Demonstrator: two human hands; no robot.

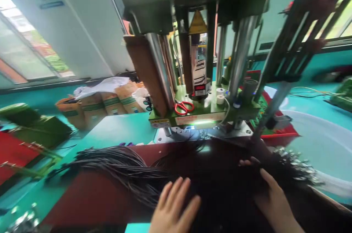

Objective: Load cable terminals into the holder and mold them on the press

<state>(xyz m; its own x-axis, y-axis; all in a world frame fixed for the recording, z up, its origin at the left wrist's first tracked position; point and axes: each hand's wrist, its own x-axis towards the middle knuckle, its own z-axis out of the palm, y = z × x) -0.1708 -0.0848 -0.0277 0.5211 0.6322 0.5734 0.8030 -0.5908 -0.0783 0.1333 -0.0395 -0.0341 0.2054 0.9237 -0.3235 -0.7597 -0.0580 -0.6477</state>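
My left hand (176, 205) hovers over the dark work surface with its fingers stretched and spread, holding nothing. Just to its left lies a loose bundle of grey-black cables (118, 163), trailing across a dark red board (90, 196). My right hand (275, 198) is at the lower right, somewhat blurred. Its thumb and fingertips curl around a dark mass that looks like black cables (255, 180); the rest of the fingers is hidden. Right beside it, a cluster of shiny metal cable ends (299, 169) sticks out.
A green press machine (189, 121) with steel columns stands ahead. Red-handled scissors (184, 107) and small white spools (220, 99) lie on its bed. A large white tub (316, 126) sits right, brown sacks (93, 110) back left. More metal ends (24, 222) show lower left.
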